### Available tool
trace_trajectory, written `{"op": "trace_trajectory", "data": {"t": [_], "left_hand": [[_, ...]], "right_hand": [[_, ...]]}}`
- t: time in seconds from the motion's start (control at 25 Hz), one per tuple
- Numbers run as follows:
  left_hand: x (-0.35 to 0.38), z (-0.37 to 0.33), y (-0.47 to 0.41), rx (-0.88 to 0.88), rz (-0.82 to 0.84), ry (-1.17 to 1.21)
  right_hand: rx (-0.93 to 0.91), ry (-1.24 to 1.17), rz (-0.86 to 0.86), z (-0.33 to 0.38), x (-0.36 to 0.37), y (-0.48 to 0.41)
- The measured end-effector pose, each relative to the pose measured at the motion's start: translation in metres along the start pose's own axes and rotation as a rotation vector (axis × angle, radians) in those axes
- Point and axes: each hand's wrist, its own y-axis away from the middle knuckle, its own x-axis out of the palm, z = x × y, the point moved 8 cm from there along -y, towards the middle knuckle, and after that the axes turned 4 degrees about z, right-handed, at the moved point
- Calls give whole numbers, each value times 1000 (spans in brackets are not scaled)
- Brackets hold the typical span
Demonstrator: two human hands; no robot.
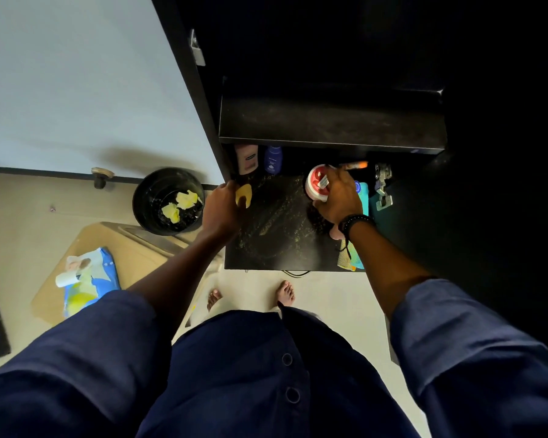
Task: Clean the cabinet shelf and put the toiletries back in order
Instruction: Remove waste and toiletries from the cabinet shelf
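On shelf (276, 229), judged mid-clean: streaks visible, toiletries (272, 159) unsorted; left hand (222, 207) clutching yellow wipe (244, 194), right hand (339, 197) gripping small tube (323, 183).

A pale wall (60, 74) fills the upper left, with a dark skirting (45, 171) along its foot. The floor (329, 298) is light tile. A black cabinet (196, 74) stands at right, dim inside. A black bin (146, 188) sits beside a tan board (140, 251).

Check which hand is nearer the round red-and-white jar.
Right. Right hand holds the round red-and-white jar; left hand grips a yellow wipe at the left edge of the dark shelf.
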Motion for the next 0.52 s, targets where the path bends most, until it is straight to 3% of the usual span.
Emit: {"op": "trace_trajectory", "data": {"t": [0.28, 0.52], "left_hand": [[-8, -6, -2, 16, -39, 9], [-12, -4, 2, -4, -36, -20]], "right_hand": [[19, 220, 124, 2, 3, -32], [-115, 8, 138, 40, 27, -10]]}}
